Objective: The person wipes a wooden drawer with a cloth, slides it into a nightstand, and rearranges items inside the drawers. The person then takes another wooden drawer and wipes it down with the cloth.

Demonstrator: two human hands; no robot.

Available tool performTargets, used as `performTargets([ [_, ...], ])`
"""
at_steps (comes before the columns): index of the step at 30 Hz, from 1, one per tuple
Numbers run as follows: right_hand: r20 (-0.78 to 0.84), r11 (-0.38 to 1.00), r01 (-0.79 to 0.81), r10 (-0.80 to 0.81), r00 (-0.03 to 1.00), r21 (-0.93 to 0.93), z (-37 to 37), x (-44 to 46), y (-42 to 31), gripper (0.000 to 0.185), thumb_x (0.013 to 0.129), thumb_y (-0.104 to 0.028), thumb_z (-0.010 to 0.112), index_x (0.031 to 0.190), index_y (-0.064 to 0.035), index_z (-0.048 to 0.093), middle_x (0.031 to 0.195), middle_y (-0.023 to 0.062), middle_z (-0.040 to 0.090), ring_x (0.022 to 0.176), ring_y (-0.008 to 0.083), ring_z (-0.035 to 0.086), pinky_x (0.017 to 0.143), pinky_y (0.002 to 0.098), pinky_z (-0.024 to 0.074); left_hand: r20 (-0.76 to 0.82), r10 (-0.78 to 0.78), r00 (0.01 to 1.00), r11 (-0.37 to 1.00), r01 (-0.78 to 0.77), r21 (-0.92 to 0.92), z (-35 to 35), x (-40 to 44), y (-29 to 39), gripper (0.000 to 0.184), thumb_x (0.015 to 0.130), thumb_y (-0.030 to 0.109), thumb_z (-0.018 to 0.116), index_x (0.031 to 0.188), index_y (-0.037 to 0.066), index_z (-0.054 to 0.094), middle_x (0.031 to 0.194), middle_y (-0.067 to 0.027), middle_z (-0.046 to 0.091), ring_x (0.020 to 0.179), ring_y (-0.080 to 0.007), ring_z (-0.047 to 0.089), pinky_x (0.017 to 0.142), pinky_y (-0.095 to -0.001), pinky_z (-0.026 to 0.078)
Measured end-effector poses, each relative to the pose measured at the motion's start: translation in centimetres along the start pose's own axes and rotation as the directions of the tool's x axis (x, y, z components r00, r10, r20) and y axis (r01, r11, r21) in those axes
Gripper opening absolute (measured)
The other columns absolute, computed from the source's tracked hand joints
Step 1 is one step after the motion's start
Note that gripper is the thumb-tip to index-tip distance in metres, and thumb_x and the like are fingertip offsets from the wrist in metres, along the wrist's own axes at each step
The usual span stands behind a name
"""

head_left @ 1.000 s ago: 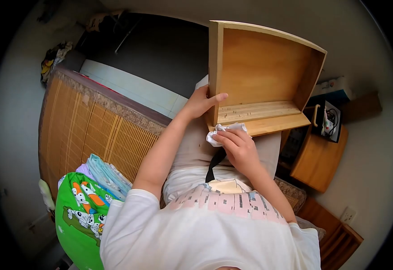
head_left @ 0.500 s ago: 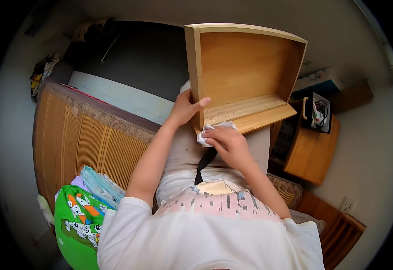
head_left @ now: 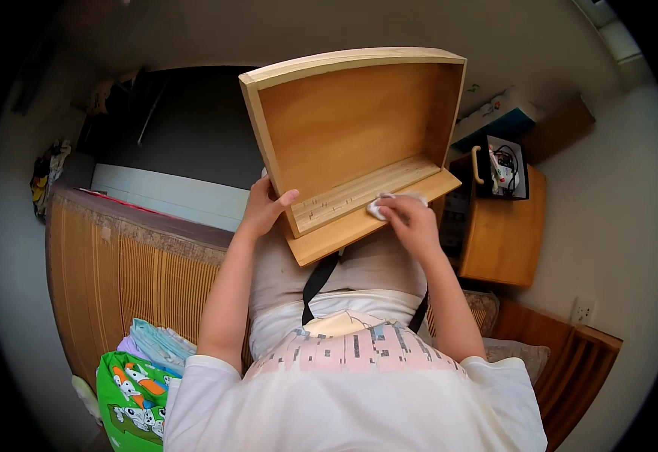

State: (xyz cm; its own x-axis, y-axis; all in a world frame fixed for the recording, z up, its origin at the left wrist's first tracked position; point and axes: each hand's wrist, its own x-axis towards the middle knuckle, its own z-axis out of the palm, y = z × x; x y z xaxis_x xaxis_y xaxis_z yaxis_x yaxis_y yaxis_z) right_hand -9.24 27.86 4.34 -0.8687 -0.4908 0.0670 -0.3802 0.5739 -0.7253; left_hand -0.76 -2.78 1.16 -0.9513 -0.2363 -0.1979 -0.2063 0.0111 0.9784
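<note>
No lettering, brand or number can be read; the small dark marks inside the shallow, rectangular, light-brown wooden box (tiny as they are) stay illegible.

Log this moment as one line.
left hand: gripping wooden drawer, left side | right hand: holding white cloth against lower board | drawer: open side facing person

Drawer over the lap, bed to the left, cabinet to the right.
The left hand is at the drawer's left side; a cloth lies under the right hand, on the near board. Clothes lie on the bed, just beyond a bundle. A box, cables inside, stands on the cabinet.
</note>
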Motion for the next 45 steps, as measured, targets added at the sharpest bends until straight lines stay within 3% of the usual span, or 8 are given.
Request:
performTargets([
  [22,-0.14,0.998,0.056,-0.061,0.988,-0.04,-1.9,-0.8,1.4,0.012,0.086,-0.016,0.073,0.095,-0.0078,0.073,0.094,0.0123,0.071,0.096,0.0317,0.067,0.085,0.0395,0.0531,-0.054,0.047,0.997,0.994,-0.052,-0.091,-0.1,-0.1,0.1,0.074,0.079,0.053,0.076,0.119,-0.006,0.059,0.111,-0.0112,0.065,0.104,-0.0196,0.06,0.091,-0.0339,0.047],
  [29,-0.282,0.956,-0.293,0.272,0.92,-0.034,-6.6,1.3,10.2,0.013,0.089,-0.016,0.07,0.097,-0.0064,0.074,0.096,0.0142,0.072,0.092,0.0321,0.068,0.081,0.0405,0.0538,-0.003,0.093,0.996,0.992,-0.093,-0.091,0.0,-0.9,-0.3,0.061,0.083,0.04,0.076,0.118,-0.006,0.059,0.11,-0.0097,0.066,0.103,-0.0177,0.06,0.09,-0.0325,0.047],
  [31,-0.256,0.926,-0.205,0.125,0.959,-0.316,-6.6,1.5,9.2,0.012,0.088,-0.016,0.07,0.096,-0.0064,0.073,0.095,0.0136,0.072,0.091,0.0328,0.068,0.079,0.0407,0.0538,-0.003,0.104,0.995,0.987,-0.103,-0.122,-0.4,-0.5,-0.5,0.058,0.082,0.037,0.077,0.117,-0.006,0.059,0.108,-0.0088,0.066,0.102,-0.0178,0.06,0.09,-0.0324,0.047],
  [34,-0.169,0.989,0.038,-0.063,0.984,-0.146,-4.5,-1.2,5.6,0.015,0.086,-0.019,0.073,0.095,-0.0073,0.075,0.092,0.0144,0.072,0.088,0.0329,0.069,0.078,0.039,0.0538,-0.014,0.075,0.997,0.987,-0.076,-0.145,-1.0,-0.8,-2.0,0.056,0.082,0.03,0.076,0.122,-0.004,0.057,0.112,-0.0085,0.064,0.105,-0.0185,0.059,0.092,-0.033,0.047],
  [36,0.165,0.956,-0.275,0.256,0.952,0.104,-5.7,-2.7,2.9,0.015,0.086,-0.019,0.074,0.095,-0.0078,0.077,0.089,0.015,0.073,0.081,0.0288,0.071,0.076,0.0345,0.0544,-0.01,0.045,0.999,0.992,-0.046,-0.118,-1.9,-1.2,-4.7,0.057,0.082,0.027,0.075,0.126,-0.003,0.054,0.117,-0.009,0.062,0.109,-0.0192,0.057,0.094,-0.0338,0.046],
  [38,-0.15,0.907,-0.269,0.33,0.932,0.324,-5.7,-4.1,5.0,0.016,0.091,-0.015,0.071,0.097,-0.001,0.076,0.082,0.0088,0.074,0.073,0.0139,0.068,0.07,0.028,0.0529,-0.091,0.116,0.989,0.989,-0.107,0.1,-3.3,-1.3,-8.7,0.064,0.083,0.02,0.071,0.138,0.0,0.044,0.13,-0.0099,0.054,0.118,-0.0205,0.052,0.101,-0.0347,0.042],
  [41,-0.473,0.751,-0.302,0.621,0.625,0.587,-5.7,-5.1,9.2,0.017,0.099,-0.013,0.062,0.099,0.0008,0.071,0.074,-0.0012,0.062,0.066,0.0068,0.056,0.061,0.0231,0.047,-0.106,-0.02,0.994,0.97,-0.007,-0.243,-4.8,-1.3,-6.4,0.072,0.083,0.017,0.068,0.146,0.004,0.035,0.14,-0.0105,0.047,0.128,-0.0259,0.048,0.109,-0.039,0.04],
  [45,-0.17,0.179,0.015,0.903,0.394,0.984,0.9,-5.1,10.2,0.02,0.102,-0.017,0.059,0.107,0.0009,0.068,0.073,-0.0027,0.053,0.064,0.0077,0.049,0.058,0.0231,0.0432,-0.072,-0.141,0.987,0.917,0.102,-0.386,-8.9,0.6,-7.9,0.081,0.079,0.039,0.072,0.145,0.004,0.04,0.141,-0.0094,0.05,0.133,-0.0286,0.047,0.111,-0.0424,0.039],
])
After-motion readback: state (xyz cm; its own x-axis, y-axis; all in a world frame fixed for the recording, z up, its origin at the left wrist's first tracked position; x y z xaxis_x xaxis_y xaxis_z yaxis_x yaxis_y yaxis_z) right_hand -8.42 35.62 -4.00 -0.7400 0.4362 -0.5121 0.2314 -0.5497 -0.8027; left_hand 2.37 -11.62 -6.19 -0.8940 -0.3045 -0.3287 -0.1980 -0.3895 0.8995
